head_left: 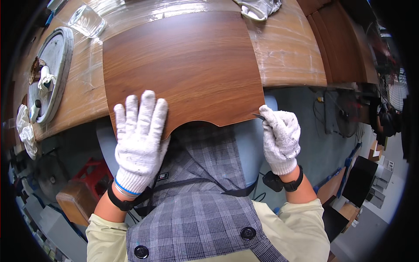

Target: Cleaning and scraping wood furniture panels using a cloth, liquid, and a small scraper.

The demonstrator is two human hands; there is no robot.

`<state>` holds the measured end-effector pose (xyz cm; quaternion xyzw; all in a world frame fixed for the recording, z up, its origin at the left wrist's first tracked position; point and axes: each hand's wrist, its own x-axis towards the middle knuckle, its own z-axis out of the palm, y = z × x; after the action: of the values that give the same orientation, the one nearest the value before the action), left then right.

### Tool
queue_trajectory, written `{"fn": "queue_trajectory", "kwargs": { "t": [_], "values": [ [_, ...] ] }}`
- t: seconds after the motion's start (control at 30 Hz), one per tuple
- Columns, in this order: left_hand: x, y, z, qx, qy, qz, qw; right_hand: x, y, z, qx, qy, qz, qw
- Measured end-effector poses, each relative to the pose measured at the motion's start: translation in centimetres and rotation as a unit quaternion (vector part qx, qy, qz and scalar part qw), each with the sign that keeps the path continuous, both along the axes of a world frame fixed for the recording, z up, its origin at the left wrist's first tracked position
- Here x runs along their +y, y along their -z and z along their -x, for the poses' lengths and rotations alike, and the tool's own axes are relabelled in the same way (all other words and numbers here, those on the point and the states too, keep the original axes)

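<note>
A brown wood-grain board (183, 65) lies on the table and juts past its near edge, where a curved notch is cut into its near side. My gloved left hand (139, 131) rests flat on the board's near left corner, fingers stretched out. At the near right corner, my gloved right hand (280, 137) is closed around a small pointed blade (258, 116). The blade's tip shows beside the board's edge; its handle, if any, is hidden in the fist.
A film-covered table (288, 56) carries a clear glass (87, 22), a round grey tray (65, 65) with crumpled white pieces, and a white glove (258, 8). Brown panels (340, 39) stand at right. A red stool (92, 174) is below left.
</note>
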<state>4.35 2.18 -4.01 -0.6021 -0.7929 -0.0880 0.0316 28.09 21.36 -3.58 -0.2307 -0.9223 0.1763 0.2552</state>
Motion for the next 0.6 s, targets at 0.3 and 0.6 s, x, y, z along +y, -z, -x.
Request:
{"fn": "queue_trajectory", "kwargs": {
  "t": [0.3, 0.6],
  "values": [
    [2.2, 0.3, -6.2, -0.239, 0.428, 0.004, 0.871, -1.5, -0.8, 0.2, 0.009, -0.014, 0.018, 1.000],
    [-2.8, -1.0, 1.2, -0.019, 0.021, -0.014, 0.999, 0.8, -0.8, 4.1, -0.021, -0.163, -0.037, 0.986]
  ]
}}
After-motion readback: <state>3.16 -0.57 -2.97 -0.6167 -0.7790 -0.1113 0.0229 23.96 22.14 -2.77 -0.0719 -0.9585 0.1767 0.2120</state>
